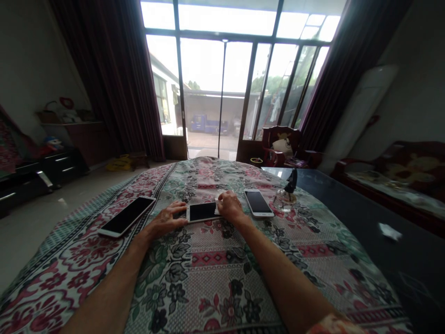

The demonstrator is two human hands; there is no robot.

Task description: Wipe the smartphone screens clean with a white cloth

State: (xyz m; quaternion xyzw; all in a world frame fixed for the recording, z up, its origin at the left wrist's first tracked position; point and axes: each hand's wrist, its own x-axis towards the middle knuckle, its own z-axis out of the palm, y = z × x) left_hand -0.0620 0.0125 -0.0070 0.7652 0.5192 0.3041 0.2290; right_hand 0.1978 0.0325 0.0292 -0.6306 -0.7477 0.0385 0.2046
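Three phones (203,212) in a row on a bedspread (208,283), my hands at the middle one.

My left hand (167,220) touches the middle phone's left end and my right hand (229,206) its right end. The left phone (127,216) lies beyond my left hand, the right phone (257,203) beyond my right. A glass bottle (285,197) stands just right of the right phone, a table (347,218) lies right of the bed, and glass doors (215,93) stand ahead.

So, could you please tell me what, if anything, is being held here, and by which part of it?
A white-framed smartphone, held at its two short ends by the left hand and right hand.
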